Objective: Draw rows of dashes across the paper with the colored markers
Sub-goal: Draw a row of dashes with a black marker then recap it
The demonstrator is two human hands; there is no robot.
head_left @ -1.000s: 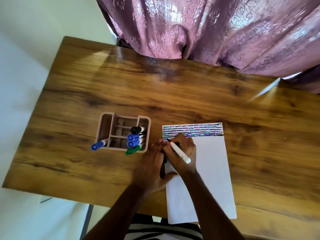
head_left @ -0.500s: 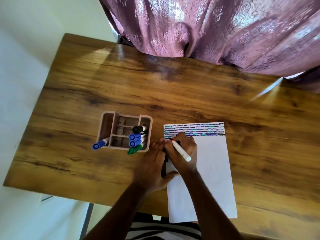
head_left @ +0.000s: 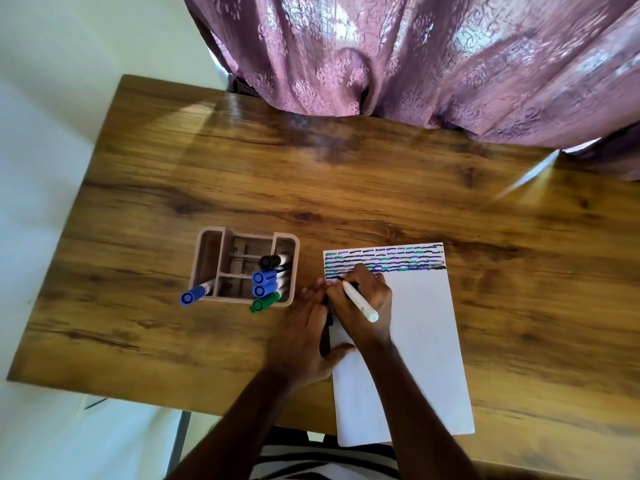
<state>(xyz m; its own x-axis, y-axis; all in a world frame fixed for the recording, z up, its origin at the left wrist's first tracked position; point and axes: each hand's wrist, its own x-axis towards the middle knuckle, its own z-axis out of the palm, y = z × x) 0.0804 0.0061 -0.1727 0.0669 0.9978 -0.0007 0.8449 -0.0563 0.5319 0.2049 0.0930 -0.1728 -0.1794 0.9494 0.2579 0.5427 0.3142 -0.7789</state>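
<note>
Head view: paper [head_left: 426, 341] lies on the wooden table [head_left: 207, 168], under and just ahead of both hands, its near edge hanging off the table rim. Right hand [head_left: 363, 306] sits on the paper's upper left part, fingers curled round a white marker [head_left: 358, 301], tip down at the sheet's left margin, butt end pointing back toward the person & to the right. Rows of dashes [head_left: 384, 259] in blue, teal and black fill the top strip of the paper, just beyond the right hand's knuckles; rest of sheet below and right of that hand is blank. Left hand [head_left: 304, 337] lies flat w/ fingers straight and close together, touching the right hand's side, thumb spread out onto the paper's left edge, palm mostly on the table. Something dark shows betw. the two hands; can't tell what. Left of the left hand, near but apart, stands a pink holder [head_left: 242, 268] w/ compartments: one blue marker [head_left: 195, 294] leans out of its left side, two more blue, one black [head_left: 272, 261] and one green marker [head_left: 265, 302] sit in the right side. A purple curtain [head_left: 415, 57] hangs past the table's far edge. Vs. half a second ago: hands, marker and paper in practically the same spot, grip unchanged, tip still at the left margin below the last row; no clear new dash visible.
</note>
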